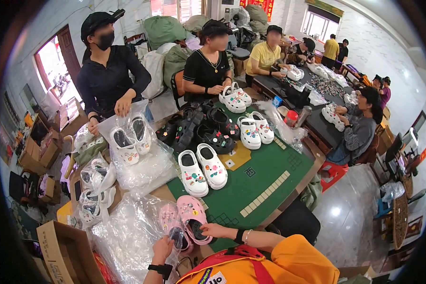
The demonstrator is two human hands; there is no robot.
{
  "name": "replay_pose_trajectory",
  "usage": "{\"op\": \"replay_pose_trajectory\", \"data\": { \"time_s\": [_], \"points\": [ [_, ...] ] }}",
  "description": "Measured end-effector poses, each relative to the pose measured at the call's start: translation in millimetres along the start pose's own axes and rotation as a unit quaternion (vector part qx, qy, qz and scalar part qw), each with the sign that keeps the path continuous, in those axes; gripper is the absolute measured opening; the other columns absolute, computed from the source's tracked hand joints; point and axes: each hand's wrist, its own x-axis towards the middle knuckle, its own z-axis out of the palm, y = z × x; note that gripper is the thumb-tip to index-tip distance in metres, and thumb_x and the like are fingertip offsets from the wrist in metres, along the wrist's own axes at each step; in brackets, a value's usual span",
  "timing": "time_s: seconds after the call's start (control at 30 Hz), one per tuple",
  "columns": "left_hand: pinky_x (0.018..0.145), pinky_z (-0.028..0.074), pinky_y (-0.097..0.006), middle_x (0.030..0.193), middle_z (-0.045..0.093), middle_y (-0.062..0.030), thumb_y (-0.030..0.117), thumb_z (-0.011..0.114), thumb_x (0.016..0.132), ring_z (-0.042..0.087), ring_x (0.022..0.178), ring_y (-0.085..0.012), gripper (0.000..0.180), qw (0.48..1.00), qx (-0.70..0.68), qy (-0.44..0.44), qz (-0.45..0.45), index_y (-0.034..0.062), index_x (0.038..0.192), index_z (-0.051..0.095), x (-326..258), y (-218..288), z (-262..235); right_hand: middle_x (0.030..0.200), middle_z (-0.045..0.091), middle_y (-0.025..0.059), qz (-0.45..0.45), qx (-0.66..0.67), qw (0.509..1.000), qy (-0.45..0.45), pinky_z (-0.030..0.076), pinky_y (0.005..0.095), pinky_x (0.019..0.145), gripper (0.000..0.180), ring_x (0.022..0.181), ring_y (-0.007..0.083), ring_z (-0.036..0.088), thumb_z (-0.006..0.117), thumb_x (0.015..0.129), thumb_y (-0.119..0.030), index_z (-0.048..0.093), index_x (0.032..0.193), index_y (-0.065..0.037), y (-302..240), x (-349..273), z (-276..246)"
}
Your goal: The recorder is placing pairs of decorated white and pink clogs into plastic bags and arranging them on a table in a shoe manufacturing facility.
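Observation:
A pair of pink clogs [192,213] with small coloured charms lies at the table's near edge, toes pointing away from me. The left clog sits under clear film, partly inside a clear plastic bag [128,227]. My left hand [163,249] is closed on the bag's edge beside that clog's heel; its fingertips are small and partly hidden. With fingers at the heel opening, my right hand [214,230] grips the right pink clog, which looks uncovered. Just beyond stands a pair of white clogs [204,170] with charms.
Black clogs [194,128] are heaped beyond, on the green table mat [270,165]. Bagged white clogs [97,189] lie at left, above an open cardboard box [66,251]. Across the table, a person in black [111,75] holds white clogs in a bag. Other people sit around the tables.

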Motion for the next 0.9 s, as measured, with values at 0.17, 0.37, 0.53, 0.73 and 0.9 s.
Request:
{"op": "replay_pose_trajectory", "data": {
  "time_s": [0.17,0.37,0.53,0.73,0.9],
  "points": [
    [0.074,0.044,-0.041,0.094,0.059,-0.0174,0.033,0.051,0.079,0.055,0.088,-0.0333,0.038,0.999,0.003,-0.030,-0.017,0.0057,0.107,0.053,2,7,-7,0.097,0.057,0.0149,-0.004,-0.035,0.999,0.007,0.046,0.0311,0.070,0.043,0.082,0.0219,0.057,0.056,0.077,-0.026,0.048,0.111,0.000,2,1,-2],
    [0.070,0.045,-0.042,0.089,0.060,-0.0160,0.030,0.053,0.077,0.057,0.083,-0.0335,0.033,0.999,-0.011,0.043,-0.004,0.0078,0.100,0.055,-4,-11,4,0.097,0.058,0.0118,-0.017,-0.039,0.999,-0.011,0.044,0.0293,0.073,0.042,0.085,0.0186,0.055,0.056,0.078,-0.024,0.048,0.112,-0.001,11,15,5],
    [0.073,0.045,-0.042,0.093,0.059,-0.0163,0.030,0.049,0.079,0.055,0.088,-0.0331,0.035,0.999,0.018,-0.044,0.005,0.0085,0.106,0.052,7,0,0,0.103,0.055,0.0117,0.014,0.025,0.999,-0.015,0.042,0.0261,0.074,0.046,0.090,0.0166,0.053,0.058,0.078,-0.024,0.046,0.116,0.000,23,8,-2],
    [0.073,0.045,-0.041,0.096,0.059,-0.0149,0.032,0.048,0.081,0.056,0.087,-0.0327,0.036,0.998,0.017,-0.058,-0.015,0.0093,0.108,0.051,-2,1,-5,0.102,0.054,0.0153,0.023,0.030,0.998,-0.044,0.042,0.0290,0.077,0.049,0.091,0.0210,0.053,0.056,0.079,-0.027,0.044,0.116,0.003,18,10,-1],
    [0.072,0.045,-0.041,0.095,0.059,-0.0141,0.032,0.047,0.081,0.056,0.086,-0.0327,0.034,0.997,0.024,-0.066,-0.007,0.0087,0.106,0.051,-1,0,-4,0.103,0.054,0.0152,0.030,0.026,0.998,-0.046,0.042,0.0290,0.077,0.048,0.091,0.0213,0.053,0.055,0.079,-0.026,0.044,0.116,0.002,9,7,-3]
  ]
}}
